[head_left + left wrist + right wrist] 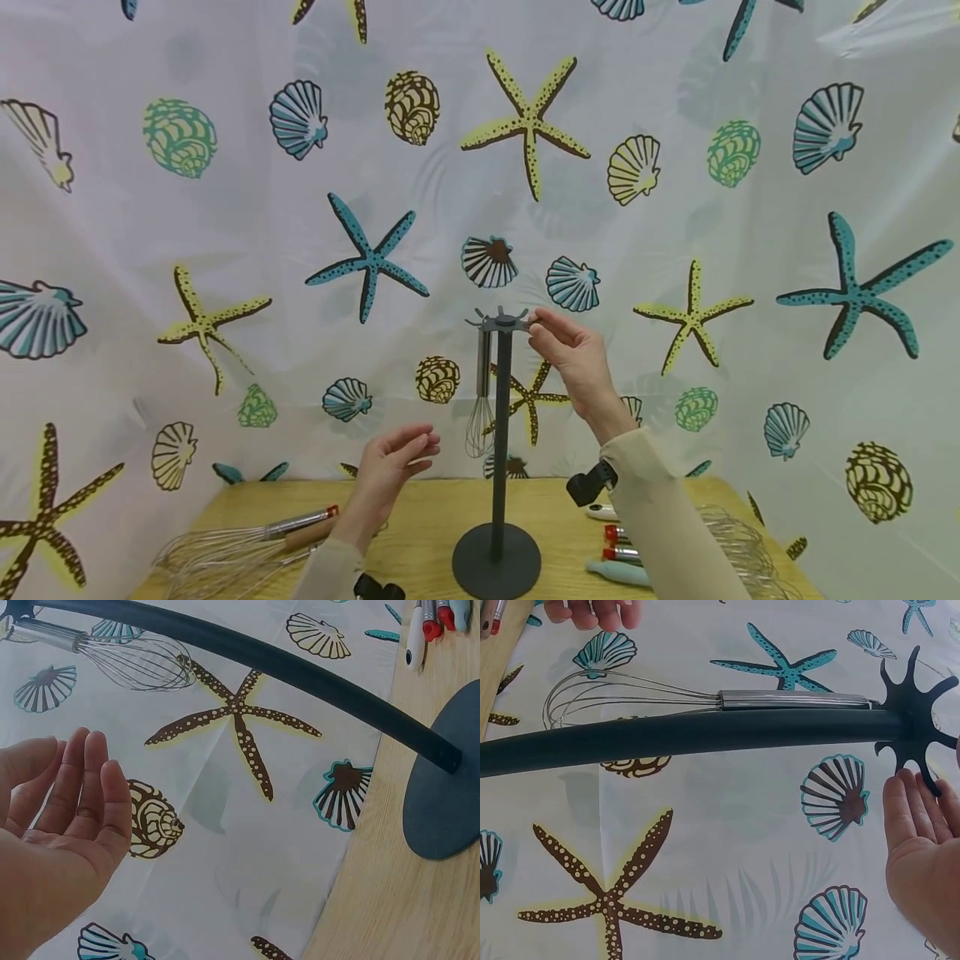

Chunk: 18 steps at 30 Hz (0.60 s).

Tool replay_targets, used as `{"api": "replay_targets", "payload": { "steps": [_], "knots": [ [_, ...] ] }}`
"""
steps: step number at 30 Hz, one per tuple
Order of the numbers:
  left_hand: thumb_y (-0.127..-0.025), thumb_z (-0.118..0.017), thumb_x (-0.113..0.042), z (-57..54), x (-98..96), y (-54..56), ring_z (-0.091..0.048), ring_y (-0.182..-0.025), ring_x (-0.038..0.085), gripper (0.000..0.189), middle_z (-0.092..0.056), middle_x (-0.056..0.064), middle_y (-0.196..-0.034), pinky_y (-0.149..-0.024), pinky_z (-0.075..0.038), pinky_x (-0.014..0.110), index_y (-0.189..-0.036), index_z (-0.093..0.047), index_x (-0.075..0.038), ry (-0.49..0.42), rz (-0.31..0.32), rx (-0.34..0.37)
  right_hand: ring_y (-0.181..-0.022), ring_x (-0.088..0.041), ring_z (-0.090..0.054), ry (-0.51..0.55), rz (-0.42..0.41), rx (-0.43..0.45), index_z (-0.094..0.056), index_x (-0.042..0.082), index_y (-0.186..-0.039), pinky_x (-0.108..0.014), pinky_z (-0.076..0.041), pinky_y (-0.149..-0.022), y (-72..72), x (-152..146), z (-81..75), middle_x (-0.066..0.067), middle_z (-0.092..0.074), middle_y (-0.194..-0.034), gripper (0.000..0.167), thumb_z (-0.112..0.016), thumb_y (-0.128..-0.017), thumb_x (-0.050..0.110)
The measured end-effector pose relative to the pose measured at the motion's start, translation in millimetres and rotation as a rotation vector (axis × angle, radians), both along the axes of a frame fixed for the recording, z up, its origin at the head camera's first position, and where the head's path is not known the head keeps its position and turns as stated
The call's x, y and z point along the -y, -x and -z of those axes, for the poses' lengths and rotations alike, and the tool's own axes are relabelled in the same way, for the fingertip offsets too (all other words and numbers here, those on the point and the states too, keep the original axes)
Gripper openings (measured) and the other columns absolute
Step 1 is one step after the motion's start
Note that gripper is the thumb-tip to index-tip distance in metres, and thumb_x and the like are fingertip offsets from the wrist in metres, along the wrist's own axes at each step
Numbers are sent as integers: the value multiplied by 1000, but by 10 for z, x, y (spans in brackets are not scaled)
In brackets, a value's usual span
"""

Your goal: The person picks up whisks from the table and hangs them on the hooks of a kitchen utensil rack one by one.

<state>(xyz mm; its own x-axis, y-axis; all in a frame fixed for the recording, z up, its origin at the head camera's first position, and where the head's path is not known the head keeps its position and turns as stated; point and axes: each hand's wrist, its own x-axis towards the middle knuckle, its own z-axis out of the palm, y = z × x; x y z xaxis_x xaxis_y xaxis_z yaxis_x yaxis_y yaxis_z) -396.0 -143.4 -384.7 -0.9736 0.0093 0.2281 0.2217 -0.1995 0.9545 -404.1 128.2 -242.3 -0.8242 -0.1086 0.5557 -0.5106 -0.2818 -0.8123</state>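
A dark utensil stand (501,433) with a round base and a ring of hooks stands upright on the table. One metal whisk (482,367) hangs from a hook on its left side, wires downward. At the top right of the stand, my right hand (573,354) holds a hook of the dark hook ring (911,712) between thumb and fingers; the thumb is mostly outside the right wrist view. My left hand (390,467) is raised left of the stand, below the whisk, with loosely bent fingers and nothing in them.
Several whisks (225,546) lie on the wooden table (420,508) at the left, one with a wooden handle. More whisks (738,542) lie at the right, their red, white and light-blue handle ends towards the stand. A curtain (420,192) printed with shells and starfish hangs behind.
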Motion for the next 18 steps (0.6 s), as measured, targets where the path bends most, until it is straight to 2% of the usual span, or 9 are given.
{"api": "replay_targets", "payload": {
  "steps": [6, 14, 18],
  "knots": [
    [-97, -61, -9, 117, 80, 12, -71, -92, 15, 26, -74, 3, -99, -84, -58, 31, -122, -65, 0, -33, 2, 21, -100, -5, -68, -10, 0, 5, -54, -3, -137, -31, -50, -99, -5, -3, -7, 9, -71, -107, 43, -61, -96, 4],
    [-98, -60, -11, 208, 205, 17, -71, -92, 16, 30, -74, 5, -102, -85, -57, 31, -125, -63, 2, 17, -33, 42, -98, -5, -68, -15, -8, -11, -52, -5, -137, -30, -51, -98, -16, -9, -23, 9, -71, -106, 45, -63, -95, 6],
    [-98, -59, -9, 257, 286, 21, -71, -93, 17, 30, -74, 4, -100, -84, -57, 30, -125, -62, 4, 33, -37, 58, -99, -5, -68, -19, -13, -8, -51, -5, -138, -36, -48, -102, -19, -7, -17, 9, -70, -107, 44, -62, -96, 5]
  ]
}}
